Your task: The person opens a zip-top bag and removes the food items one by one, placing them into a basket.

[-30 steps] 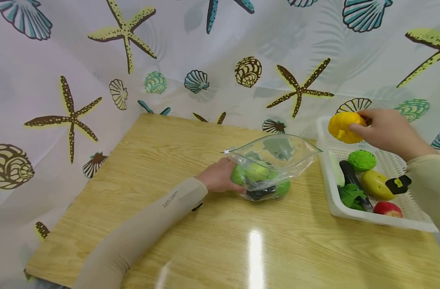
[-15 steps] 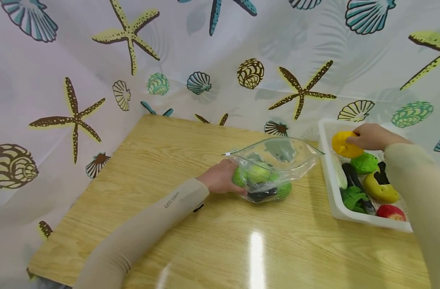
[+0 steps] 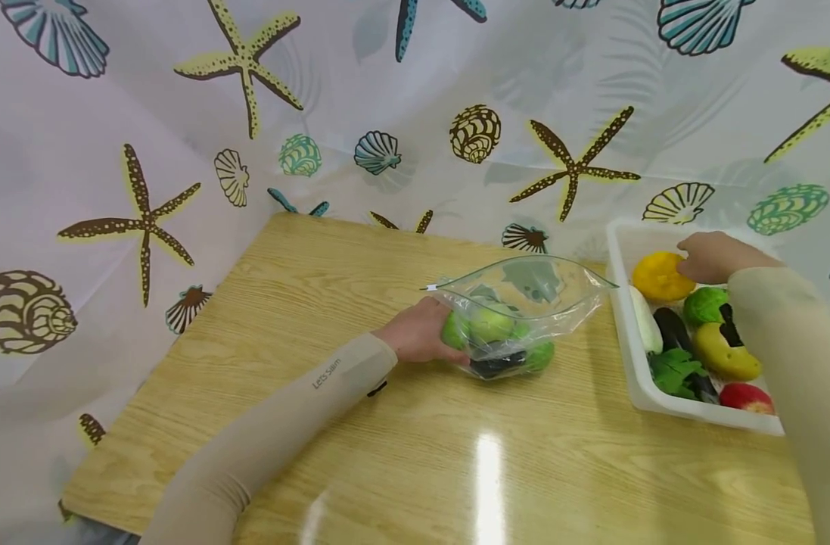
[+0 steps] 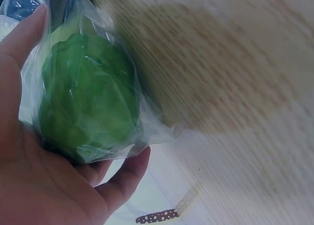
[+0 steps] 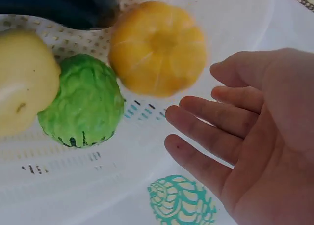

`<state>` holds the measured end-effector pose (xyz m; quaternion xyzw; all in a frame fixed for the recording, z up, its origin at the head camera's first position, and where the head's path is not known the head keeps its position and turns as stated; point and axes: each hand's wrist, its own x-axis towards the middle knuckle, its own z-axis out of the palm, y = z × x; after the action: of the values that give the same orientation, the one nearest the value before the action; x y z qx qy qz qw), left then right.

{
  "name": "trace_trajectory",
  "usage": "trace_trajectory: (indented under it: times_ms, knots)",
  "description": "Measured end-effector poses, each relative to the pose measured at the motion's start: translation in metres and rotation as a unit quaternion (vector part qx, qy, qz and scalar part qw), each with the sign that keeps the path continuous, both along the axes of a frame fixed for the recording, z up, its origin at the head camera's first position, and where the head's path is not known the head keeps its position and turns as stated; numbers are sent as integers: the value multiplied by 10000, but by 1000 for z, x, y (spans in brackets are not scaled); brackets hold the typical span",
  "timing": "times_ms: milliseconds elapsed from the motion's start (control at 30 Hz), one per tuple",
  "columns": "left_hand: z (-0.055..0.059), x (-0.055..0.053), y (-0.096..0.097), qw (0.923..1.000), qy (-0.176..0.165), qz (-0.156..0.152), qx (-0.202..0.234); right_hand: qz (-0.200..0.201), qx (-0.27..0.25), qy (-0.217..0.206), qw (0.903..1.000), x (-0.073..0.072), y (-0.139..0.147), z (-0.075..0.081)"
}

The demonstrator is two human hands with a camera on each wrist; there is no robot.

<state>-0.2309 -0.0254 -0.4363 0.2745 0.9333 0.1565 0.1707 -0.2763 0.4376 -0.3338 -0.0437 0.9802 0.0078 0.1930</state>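
My left hand [image 3: 424, 333] holds the left side of a clear zip bag [image 3: 571, 314] standing on the table. In the left wrist view the thumb and fingers reach round the bag, beside a green lumpy vegetable [image 4: 91, 97] inside it. A pale green round item [image 3: 491, 324] and a dark item [image 3: 498, 365] also show through the plastic, and the bag's mouth gapes. My right hand [image 5: 245, 122] has its fingers extended beside a yellow pumpkin [image 5: 159, 50], with a small gap between them. The pumpkin lies in a white basket [image 3: 626, 341].
Inside the basket are an eggplant [image 3: 673, 329], a green cabbage-like ball [image 3: 706, 305], a yellow potato-like item [image 3: 726, 353], a white oblong vegetable [image 3: 646, 319], green leaves [image 3: 675, 371] and a red apple [image 3: 747, 397]. A shell-patterned curtain [image 3: 387, 91] hangs behind the wooden table [image 3: 387, 454].
My right hand has lowered the pumpkin into the basket's far left corner and let go of it. The left hand has stayed at the bag.
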Motion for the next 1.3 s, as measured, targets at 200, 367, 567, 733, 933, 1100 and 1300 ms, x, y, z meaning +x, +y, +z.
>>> trace_trajectory:
  times_ms: [200, 367, 567, 733, 933, 1100, 1300]
  knots:
    - [1, 1, 0, 10000, 6, 20, 72, 414, -270, 402, 9980, 14, -26, 21]
    - [0, 1, -1, 9998, -43, 7, 184, 747, -422, 1110, 9901, 45, -73, 49]
    - [-1, 1, 0, 9995, -90, -36, 316, 1699, -880, 2933, 9367, 101, -131, 69]
    - [-1, 0, -3, 9987, -119, -35, 485, 2815, -1441, 3348, 8876, 126, -164, 61]
    - [-3, -2, -3, 9979, -229, 22, 601, 2766, -1724, 2014, 9237, 129, -189, 41]
    - [-3, -1, 0, 9984, -314, 19, 466, 2679, -1891, 1313, 9355, 116, -196, 28]
    - [0, 0, 2, 9993, -226, 88, 277, 2672, -2069, 678, 9387, 103, -200, 24]
